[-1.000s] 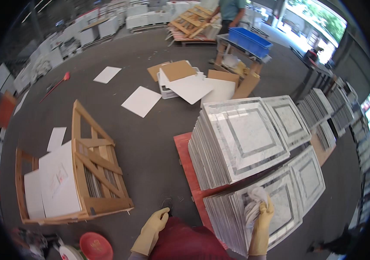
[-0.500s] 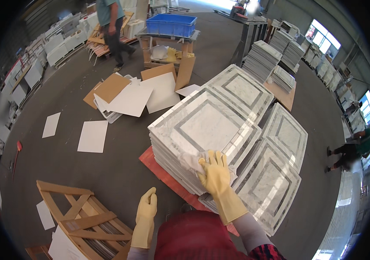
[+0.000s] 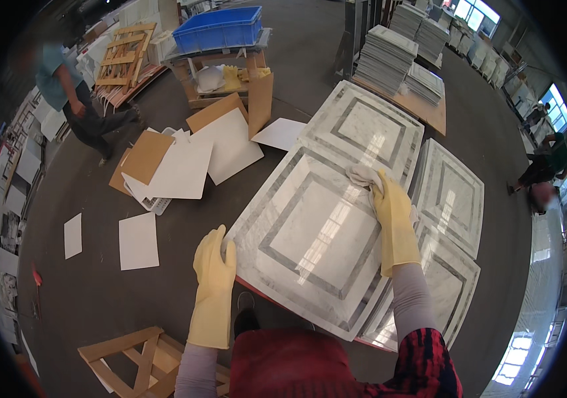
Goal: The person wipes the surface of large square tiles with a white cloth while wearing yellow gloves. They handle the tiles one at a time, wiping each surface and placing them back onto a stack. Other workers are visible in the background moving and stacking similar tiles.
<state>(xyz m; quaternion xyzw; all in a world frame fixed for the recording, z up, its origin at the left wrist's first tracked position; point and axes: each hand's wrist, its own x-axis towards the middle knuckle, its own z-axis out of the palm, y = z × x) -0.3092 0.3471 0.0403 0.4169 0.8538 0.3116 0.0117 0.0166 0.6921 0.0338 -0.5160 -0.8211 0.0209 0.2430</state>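
broad grey floor (image 3: pixel 117 298) beside marble panel (image 3: pixel 316 225), left hand (image 3: pixel 214 265), thumb apart, at its corner edge, right hand (image 3: pixel 395 209) around cloth (image 3: pixel 363 176)

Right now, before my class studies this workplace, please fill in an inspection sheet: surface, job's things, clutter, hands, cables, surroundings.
Surface: glossy pale slab with a grey inlaid frame, topping a stack.
Job's things: bunched white cloth on the slab.
Clutter: cardboard, white sheets and a basket on the floor; a wooden crate at lower left.
Hands: both gloved; right hand holds the cloth; left hand is at the slab's left corner, contact unclear.
Cables: nothing seen.
Surroundings: blue bin on a stand; more stacks beyond; one person at far left, another at far right.
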